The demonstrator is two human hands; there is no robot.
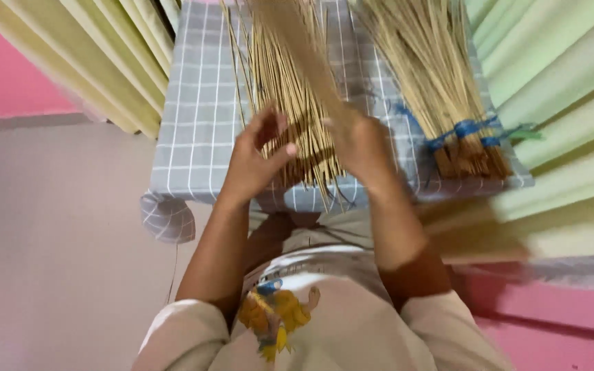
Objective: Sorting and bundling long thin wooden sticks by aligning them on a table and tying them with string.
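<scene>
1. Pale straw-coloured broom sticks (pixel 290 89) lie loose on the grey checked cloth (pixel 194 117), long axis running from the near edge to the far edge.
2. My left hand (pixel 256 161) hovers over their near ends with its fingers spread, gripping nothing — my right hand (pixel 359 144) is closed around a blurred bunch of sticks (pixel 297 34) slanting up to the far edge.
3. Towards the right edge lies a tied bundle (pixel 441 75) with blue string (pixel 465 130); the left side of the cloth is bare.
</scene>
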